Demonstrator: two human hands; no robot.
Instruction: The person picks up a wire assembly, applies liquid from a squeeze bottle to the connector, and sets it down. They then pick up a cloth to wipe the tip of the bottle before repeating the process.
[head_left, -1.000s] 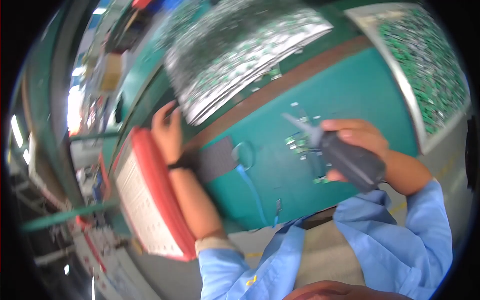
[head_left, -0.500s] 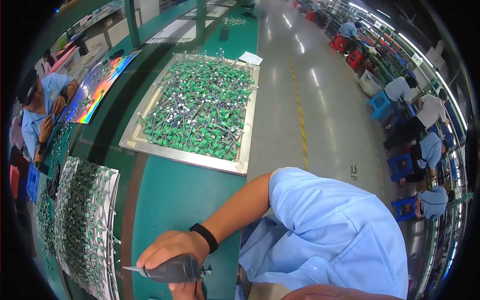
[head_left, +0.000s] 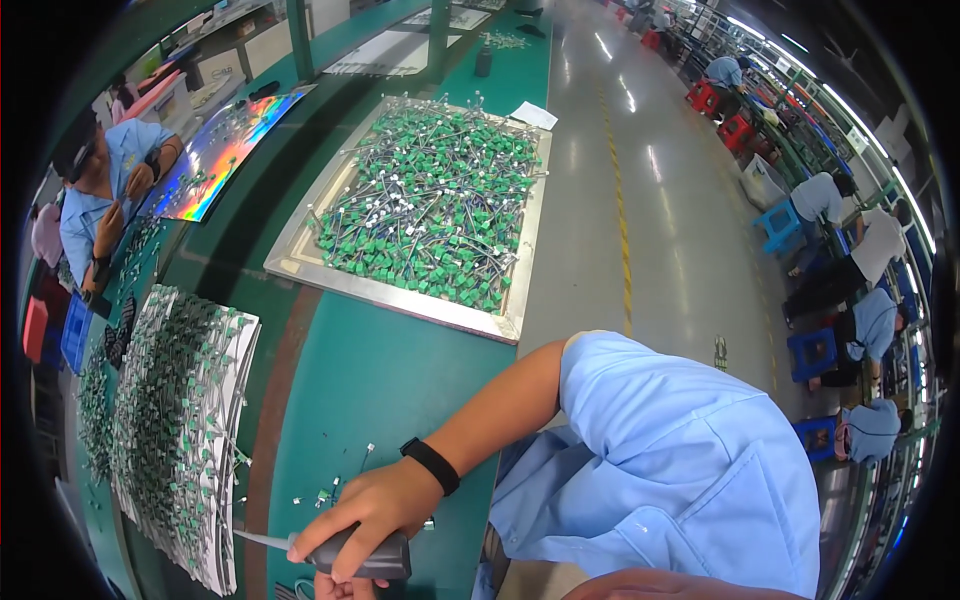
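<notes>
Green-topped bench point(head_left: 400, 380): head view only; I see it run away from me, its edge curving with the lens.
Right hand point(head_left: 375, 515): clenched round a grey tool handle point(head_left: 360, 560), knuckles up, low in frame; a black wristband point(head_left: 432, 465) sits on the wrist and the blue sleeve point(head_left: 680, 450) comes in from the right.
Tool tip point(head_left: 262, 540): thin metal point sticks out toward my left and ends right at the edge of the filled board stack point(head_left: 180, 440); I judge the fist grip keeps that point steady.
Left hand: only a sliver of skin shows under the handle at the bottom edge; I cannot tell whose it is or how it is closed.
Filled board stack: pale boards packed with small green parts, lying tilted just left of the tool, within easy reach.
Loose bits point(head_left: 330, 490): a few small green and white parts scattered on the bench near the hand.
Metal tray point(head_left: 520, 300): flat, further up the bench, heaped with green parts on wire legs; well apart from the hand, probably a supply pile.
Shiny rainbow sheet point(head_left: 225, 150): beyond the tray, at left.
Co-worker point(head_left: 100, 190): blue shirt, seated far left at the bench.
Aisle point(head_left: 650, 200): grey floor at right, more people on blue stools point(head_left: 815, 350).
</notes>
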